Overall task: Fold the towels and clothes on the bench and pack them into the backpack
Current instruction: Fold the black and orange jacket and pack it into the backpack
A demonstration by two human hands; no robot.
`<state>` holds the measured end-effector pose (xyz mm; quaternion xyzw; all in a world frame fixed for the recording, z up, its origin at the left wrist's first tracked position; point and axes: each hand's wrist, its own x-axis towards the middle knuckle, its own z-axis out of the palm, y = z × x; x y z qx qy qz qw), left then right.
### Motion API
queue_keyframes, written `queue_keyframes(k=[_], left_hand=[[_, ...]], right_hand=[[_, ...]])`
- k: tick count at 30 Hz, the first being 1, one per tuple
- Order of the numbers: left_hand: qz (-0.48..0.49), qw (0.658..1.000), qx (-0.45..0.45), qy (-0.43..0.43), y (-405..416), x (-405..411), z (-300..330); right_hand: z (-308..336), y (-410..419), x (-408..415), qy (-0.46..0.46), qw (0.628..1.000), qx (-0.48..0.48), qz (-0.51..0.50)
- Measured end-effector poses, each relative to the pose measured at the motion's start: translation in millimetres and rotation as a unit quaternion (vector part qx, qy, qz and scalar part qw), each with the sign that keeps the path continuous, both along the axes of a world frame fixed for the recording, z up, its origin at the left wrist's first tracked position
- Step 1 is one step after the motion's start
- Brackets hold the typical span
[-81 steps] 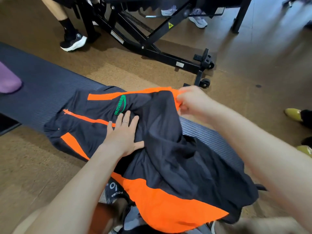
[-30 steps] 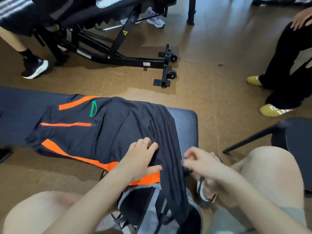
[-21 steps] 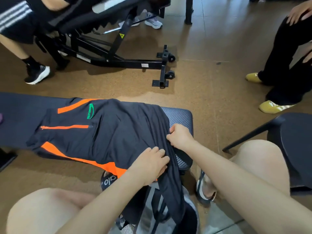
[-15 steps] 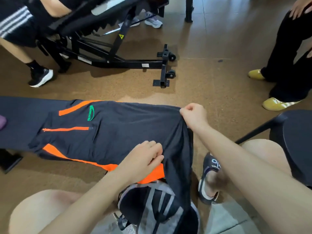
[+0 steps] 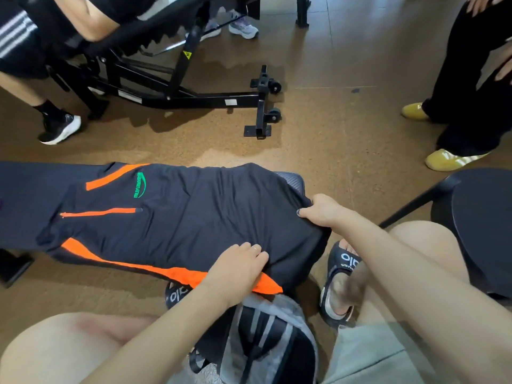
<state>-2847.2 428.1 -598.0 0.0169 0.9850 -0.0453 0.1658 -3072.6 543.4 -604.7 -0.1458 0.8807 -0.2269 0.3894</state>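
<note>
A dark navy garment (image 5: 177, 217) with orange stripes and a green logo lies spread flat along the padded bench (image 5: 291, 178). Only the bench's right end shows past the cloth. My left hand (image 5: 238, 268) rests on the garment's near edge beside the orange panel, its fingers bent onto the fabric. My right hand (image 5: 321, 213) grips the garment's right edge at the end of the bench. A grey and black backpack (image 5: 266, 336) stands on the floor between my knees, just below the bench.
A black exercise machine frame (image 5: 194, 95) stands on the cork floor beyond the bench, with a person seated on it at upper left. Another person in black trousers and yellow shoes (image 5: 451, 159) stands at right. A dark stool (image 5: 482, 217) is beside my right knee.
My right hand dropped from the lifted far corner to the garment's right edge, laying the cloth flat on the bench. My left hand stayed on the near edge.
</note>
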Motion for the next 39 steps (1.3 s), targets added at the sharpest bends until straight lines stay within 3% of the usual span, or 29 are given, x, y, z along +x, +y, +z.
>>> queue_keyframes(k=[3, 6, 8, 9, 10, 12, 13, 14, 17, 18, 21, 23, 26, 28, 30, 35, 37, 39], left_hand=[[0.056, 0.995, 0.072, 0.041, -13, 8, 10], [0.152, 0.962, 0.195, 0.113, -18, 11, 18], [0.27, 0.871, 0.392, 0.124, -6, 4, 30], [0.304, 0.812, 0.483, 0.124, 1, -2, 34], [0.304, 0.773, 0.539, 0.137, 6, -7, 36], [0.304, 0.742, 0.57, 0.178, 10, -12, 37], [0.325, 0.72, 0.578, 0.205, 7, -10, 35], [0.378, 0.676, 0.588, 0.233, 2, -7, 34], [0.546, 0.463, 0.637, 0.284, -21, 0, 35], [0.57, 0.409, 0.651, 0.291, -30, 2, 39], [0.598, 0.33, 0.679, 0.269, -51, 7, 53], [0.595, 0.291, 0.712, 0.232, -55, 9, 61], [0.587, 0.288, 0.727, 0.209, -53, 9, 66], [0.581, 0.319, 0.721, 0.199, -50, 8, 65], [0.58, 0.361, 0.704, 0.193, -47, 7, 63], [0.562, 0.423, 0.694, 0.155, -32, -2, 64], [0.523, 0.48, 0.69, 0.141, -29, -7, 64], [0.458, 0.562, 0.677, 0.129, -28, -12, 66]], right_hand=[[20, 5, 0, -0.04, 0.983, -0.149, -0.1], [55, 2, 17, -0.216, 0.887, -0.357, -0.196], [69, -4, 39, -0.35, 0.819, -0.431, -0.144], [73, -8, 53, -0.397, 0.804, -0.432, -0.095], [76, -11, 64, -0.425, 0.803, -0.415, -0.035], [78, -15, 75, -0.434, 0.818, -0.373, 0.061], [78, -16, 74, -0.422, 0.827, -0.366, 0.064], [76, -17, 71, -0.401, 0.84, -0.364, 0.038], [51, -20, 54, -0.221, 0.924, -0.298, -0.09], [39, -21, 51, -0.156, 0.951, -0.248, -0.099], [17, -28, 58, -0.084, 0.984, -0.148, -0.044], [5, -36, 64, 0.021, 0.995, -0.096, 0.003], [-5, -48, 71, 0.147, 0.986, -0.059, 0.048], [-6, -54, 70, 0.176, 0.98, -0.051, 0.082], [-4, -63, 65, 0.163, 0.981, -0.069, 0.083], [8, -85, 51, 0.09, 0.985, -0.119, 0.082], [8, -86, 41, 0.088, 0.987, -0.13, 0.044], [18, -82, 22, 0.025, 0.982, -0.177, -0.06]])
